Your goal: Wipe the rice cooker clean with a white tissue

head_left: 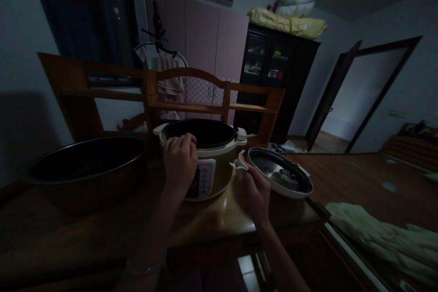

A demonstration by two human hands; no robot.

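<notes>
Olive-green with a white rim, one cooker [208,171] stands on the wooden table [219,219], open, with one dark inner pot [201,131] sitting in it. The left hand [180,160] rests on the near rim of the cooker, fingers curled over the edge and gripping it, just above the white control panel [201,181]. That panel carries two columns of small buttons and a little display; any lettering on it is too dim and small to read, and no brand name can be made out.

One lid [280,172] is held to the right of the cooker, tilted so its shiny metal underside faces up. The right hand [255,189] is closed around the white handle [239,164] at the lid's near-left edge, thumb and fingers clamped on it. The lid's far edge looks close to the tabletop, but whether it touches cannot be told.

Well to the left of the left hand sits one large dark basin [85,166], also on the table. Beyond both hands rises one wooden shelf [212,100]. To the right of the right hand and lower down lies one pale green cloth [383,237]. Far behind stands one black cabinet [273,82] with two yellow bundles [287,23] and a white one stacked on top.
</notes>
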